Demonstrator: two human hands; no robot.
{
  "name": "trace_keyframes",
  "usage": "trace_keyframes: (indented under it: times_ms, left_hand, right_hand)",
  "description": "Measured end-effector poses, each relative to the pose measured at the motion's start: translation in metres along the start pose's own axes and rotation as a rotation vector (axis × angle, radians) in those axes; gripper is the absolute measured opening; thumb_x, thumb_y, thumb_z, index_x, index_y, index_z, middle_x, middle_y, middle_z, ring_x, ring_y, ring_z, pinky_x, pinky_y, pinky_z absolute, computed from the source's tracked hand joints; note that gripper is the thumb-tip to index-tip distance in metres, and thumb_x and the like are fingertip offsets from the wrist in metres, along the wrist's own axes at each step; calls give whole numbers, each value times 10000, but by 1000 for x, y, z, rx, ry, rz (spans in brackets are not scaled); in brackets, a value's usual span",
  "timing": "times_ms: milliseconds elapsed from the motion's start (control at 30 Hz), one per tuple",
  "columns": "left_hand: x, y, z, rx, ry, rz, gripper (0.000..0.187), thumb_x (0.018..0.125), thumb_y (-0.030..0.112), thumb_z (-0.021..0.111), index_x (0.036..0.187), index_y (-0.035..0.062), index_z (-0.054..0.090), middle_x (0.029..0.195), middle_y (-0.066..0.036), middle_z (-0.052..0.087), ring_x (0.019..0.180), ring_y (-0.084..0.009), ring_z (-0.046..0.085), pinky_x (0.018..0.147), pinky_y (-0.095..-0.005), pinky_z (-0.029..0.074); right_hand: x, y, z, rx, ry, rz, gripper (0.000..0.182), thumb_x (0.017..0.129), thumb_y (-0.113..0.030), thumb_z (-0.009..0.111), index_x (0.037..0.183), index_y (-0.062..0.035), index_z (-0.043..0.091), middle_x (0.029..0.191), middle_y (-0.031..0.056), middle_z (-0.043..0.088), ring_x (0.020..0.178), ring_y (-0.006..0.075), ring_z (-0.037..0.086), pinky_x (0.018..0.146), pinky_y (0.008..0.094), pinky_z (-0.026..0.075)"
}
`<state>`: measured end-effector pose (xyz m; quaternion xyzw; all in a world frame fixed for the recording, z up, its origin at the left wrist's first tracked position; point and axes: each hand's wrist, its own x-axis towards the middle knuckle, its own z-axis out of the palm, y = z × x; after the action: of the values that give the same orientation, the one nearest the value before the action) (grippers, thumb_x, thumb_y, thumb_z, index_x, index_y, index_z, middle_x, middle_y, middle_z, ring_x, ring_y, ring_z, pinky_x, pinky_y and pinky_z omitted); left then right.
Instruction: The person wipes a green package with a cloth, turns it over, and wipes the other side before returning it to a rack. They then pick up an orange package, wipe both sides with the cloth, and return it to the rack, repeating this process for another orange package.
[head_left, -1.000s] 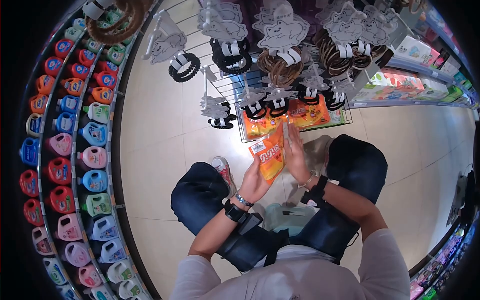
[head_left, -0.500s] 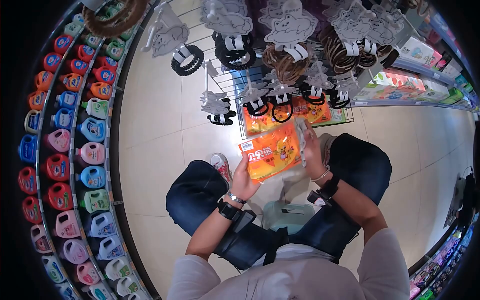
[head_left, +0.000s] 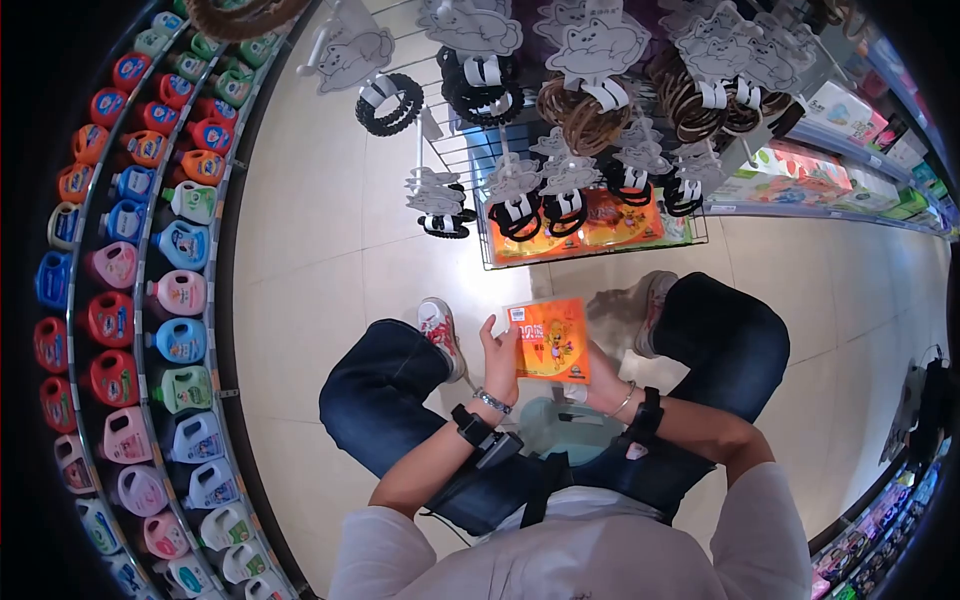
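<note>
A flat orange packet (head_left: 549,342) with a cartoon character and a barcode label is held up between my hands. At its left edge, my left hand (head_left: 499,355) grips it, with one finger lifted away. My right hand (head_left: 603,380) is behind the lower right corner, its fingers mostly hidden by the packet. A bit of white cloth (head_left: 575,393) shows at those fingers, below the packet. More orange packets (head_left: 622,222) lie in the wire rack (head_left: 590,262) in front of me.
Hair ties (head_left: 585,110) on cat-shaped cards hang from hooks above the rack. Detergent bottles (head_left: 183,292) line the curved shelves at left. Boxed goods (head_left: 790,172) fill shelves at right. A pale green stool (head_left: 565,432) is beneath me, between my knees (head_left: 385,385).
The packet has moved down and away from the rack, toward me, and turned more upright. My right hand has slid from its upper right edge down behind its lower right corner.
</note>
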<state>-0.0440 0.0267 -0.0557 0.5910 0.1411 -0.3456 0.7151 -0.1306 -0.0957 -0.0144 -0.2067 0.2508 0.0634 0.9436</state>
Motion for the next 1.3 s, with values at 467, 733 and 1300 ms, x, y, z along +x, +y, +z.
trace_keyframes:
  times_ms: [467,733,1300]
  left_hand:
    - [-11,-16,-1,-641,-504,-286,431,903,404,381,1234,137,450,1209,-35,507,1105,-181,477,963,-337,356]
    - [-7,-1,-6,-801,-595,-317,541,886,465,332,1304,124,369,1347,-84,379,1248,-245,344,1049,-425,236]
    - [0,-20,-9,-478,-403,-40,360,887,299,427,1135,44,482,1099,-111,551,1023,-224,534,879,-372,426]
  right_hand:
    - [14,14,8,-1609,41,-725,486,880,-168,435,1348,-102,324,1417,131,244,1335,299,156,1069,450,100]
    - [31,-3,3,-1819,226,-766,488,864,-147,448,1339,-121,343,1411,115,268,1328,295,182,1054,493,113]
    - [1,-11,25,-1443,-132,-666,383,760,-89,560,1139,-46,522,969,155,514,911,305,498,820,374,406]
